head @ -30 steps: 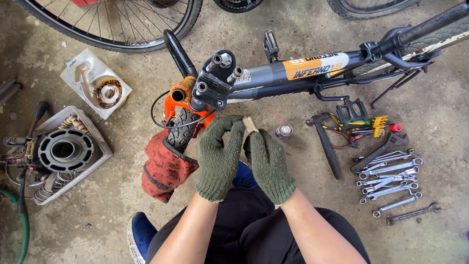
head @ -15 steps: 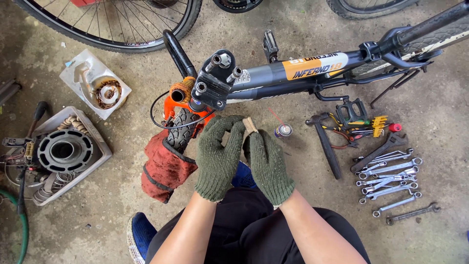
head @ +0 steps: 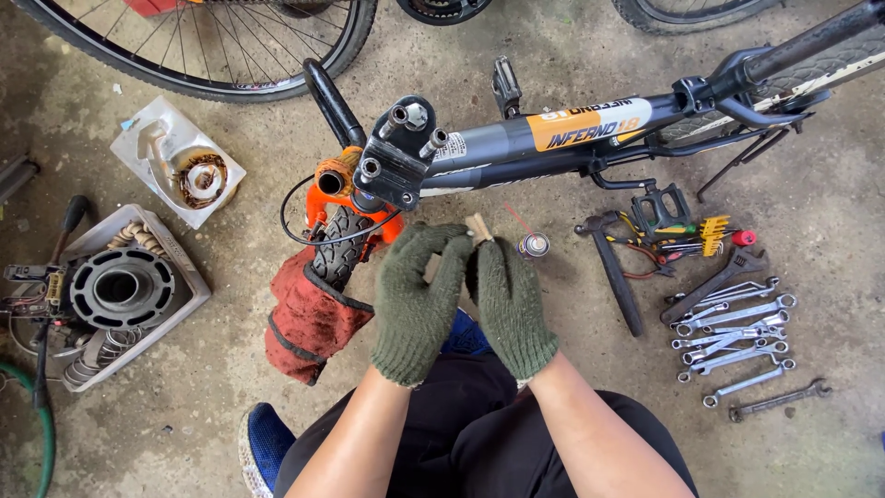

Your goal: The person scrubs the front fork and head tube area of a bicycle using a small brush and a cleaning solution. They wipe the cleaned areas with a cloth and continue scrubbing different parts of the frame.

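Both my hands wear dark green knit gloves and meet in the middle of the view. My left hand (head: 419, 300) and my right hand (head: 509, 309) pinch a small tan piece (head: 478, 227) between their fingertips. Just above them lies a bicycle on its side, its black stem clamp (head: 398, 155) with bolts sticking out and its grey and orange frame (head: 553, 138) running right. An orange fork and small knobby tyre (head: 339, 247) sit just left of my left hand.
A red rag (head: 309, 318) lies under the tyre. Several wrenches (head: 737, 337), a hammer (head: 613, 272), a pedal (head: 662, 207) and a small spray can (head: 533, 244) lie at right. A tray with a round metal part (head: 120, 288) is left. A spoked wheel (head: 212, 46) is top left.
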